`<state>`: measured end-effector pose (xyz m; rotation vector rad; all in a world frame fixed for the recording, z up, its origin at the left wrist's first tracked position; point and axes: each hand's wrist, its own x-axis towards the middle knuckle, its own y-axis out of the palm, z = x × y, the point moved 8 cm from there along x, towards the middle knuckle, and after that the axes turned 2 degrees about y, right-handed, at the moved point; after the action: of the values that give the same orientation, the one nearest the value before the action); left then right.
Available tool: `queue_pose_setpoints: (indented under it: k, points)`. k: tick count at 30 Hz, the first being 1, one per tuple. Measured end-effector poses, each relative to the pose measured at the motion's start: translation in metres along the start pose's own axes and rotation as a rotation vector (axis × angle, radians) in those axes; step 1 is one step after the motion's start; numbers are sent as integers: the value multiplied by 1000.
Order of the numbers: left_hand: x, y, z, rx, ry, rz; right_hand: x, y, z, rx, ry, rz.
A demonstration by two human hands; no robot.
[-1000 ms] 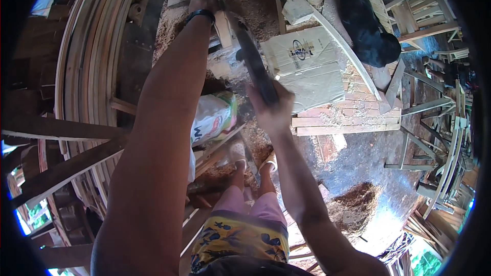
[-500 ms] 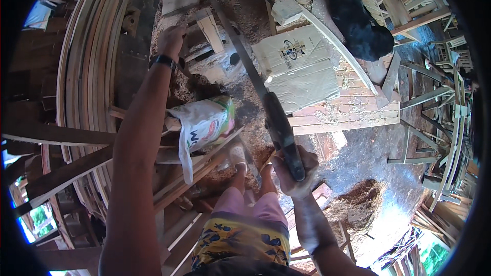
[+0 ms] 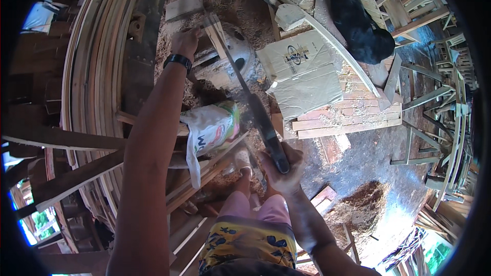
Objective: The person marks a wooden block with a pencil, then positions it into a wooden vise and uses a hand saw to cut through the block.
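Note:
My right hand (image 3: 286,166) is wrapped round the dark handle of a machete (image 3: 266,130). Its long narrow blade points up and to the left, and the far end crosses in front of a short wooden block (image 3: 216,36). My left hand (image 3: 185,43), with a dark band at the wrist, reaches forward to the left edge of that block, fingers curled against it. The block leans over a pale, rough wood stump (image 3: 240,53) with dark hollows. Close by this side of the stump lies a white printed plastic sack (image 3: 212,122).
Long planks (image 3: 92,71) are stacked along the left. Flattened cardboard (image 3: 302,71) covers part of a slatted wooden panel (image 3: 353,112) on the right, with a black bundle (image 3: 358,25) beyond. A sawdust heap (image 3: 360,204) lies at lower right. Wooden frames (image 3: 419,10) stand far right.
The machete has swung left, and its blade now crosses the wooden block. My right hand has shifted left and slightly up. My left hand has come right, closer against the block.

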<state>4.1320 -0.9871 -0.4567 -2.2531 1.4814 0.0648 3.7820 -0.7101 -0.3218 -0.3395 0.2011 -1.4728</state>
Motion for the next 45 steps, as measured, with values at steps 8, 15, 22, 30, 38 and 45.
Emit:
queue_pose_setpoints:
  k: [8,15,22,30,38,45]
  points:
    - [-2,-7,-9,-106,-23,-63,-2,9,1,-81,-94,50]
    - [-12,-1,-20,-106,-5,-69,5,8,3,-49,-122,11]
    - [-12,10,-17,-89,-110,29,10,13,-2,-47,-96,30]
    - [-8,13,-8,-286,-105,43,12,12,2,35,13,7]
    - [0,7,-1,-20,-132,-87,14,14,3,66,53,27]
    - [-4,16,3,-195,-271,-78,15,13,5,252,108,-18]
